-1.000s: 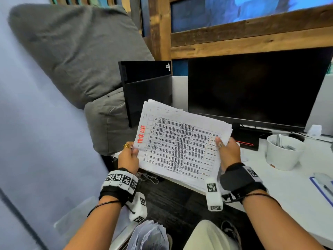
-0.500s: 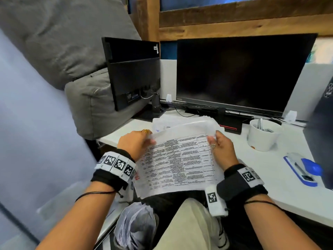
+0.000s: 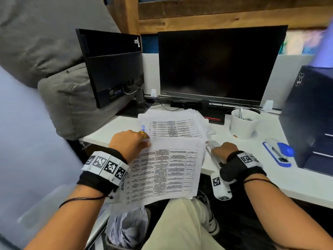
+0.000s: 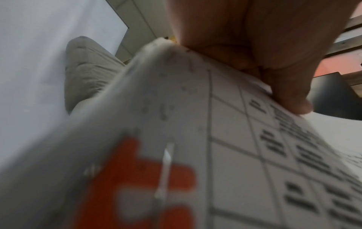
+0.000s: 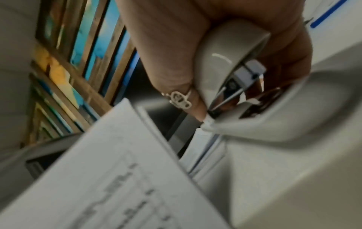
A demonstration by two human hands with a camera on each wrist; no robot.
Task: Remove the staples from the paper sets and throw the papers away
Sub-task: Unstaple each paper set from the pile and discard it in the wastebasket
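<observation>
Left hand (image 3: pixel 130 143) pinching one paper set (image 3: pixel 165 174) near the desk (image 3: pixel 270 179) edge, right hand (image 3: pixel 224 150) gripping one white stapler-like tool (image 5: pixel 233 74) beside it, one stack (image 3: pixel 173 126) behind, one cup (image 3: pixel 243 124).

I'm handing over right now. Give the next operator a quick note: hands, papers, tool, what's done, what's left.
Left hand pinches the paper set at its left edge, over the lap and desk edge.
Right hand grips the white stapler at the set's right.
More papers lie on the desk. Crumpled sheets fill the bin below.
Done: some papers binned.
Left: pull this set's staple, bin it, then the pile.
</observation>
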